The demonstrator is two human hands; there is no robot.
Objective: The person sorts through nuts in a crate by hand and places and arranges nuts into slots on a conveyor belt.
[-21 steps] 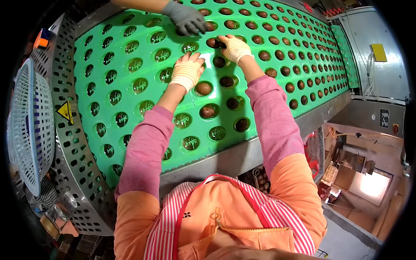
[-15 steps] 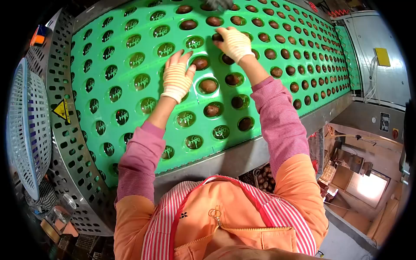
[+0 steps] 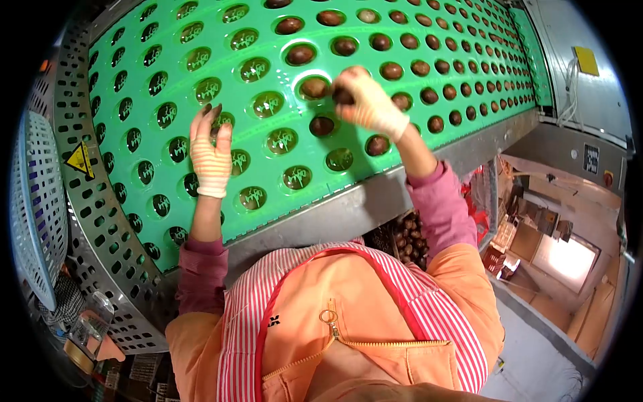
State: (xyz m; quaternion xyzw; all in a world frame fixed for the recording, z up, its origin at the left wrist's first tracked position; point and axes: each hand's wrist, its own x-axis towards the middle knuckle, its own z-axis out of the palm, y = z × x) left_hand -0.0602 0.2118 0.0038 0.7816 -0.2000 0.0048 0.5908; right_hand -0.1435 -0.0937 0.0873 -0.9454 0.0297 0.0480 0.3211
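Beneath my hands lies a green sheet with rows of oval hollows. Many hollows to the right hold brown eggs; those on the left hold none and show pale squiggly reflections. My right hand, in a ribbed cream glove with bare fingertips, is closed around a dark brown egg, partly hidden by the fingers. That egg is just right of an egg in its hollow. My left hand, gloved likewise, hovers over bare hollows with its fingers apart and nothing in them.
A perforated metal guard with a yellow warning sign borders the left side. Beside it stands a blue plastic basket. A metal rail runs along the front, above a container of brown eggs. A metal housing stands right.
My left hand has moved left and down, away from the eggs. My right hand is lower in view, holding a dark egg. The dark gloved hand at the top edge is out of view.
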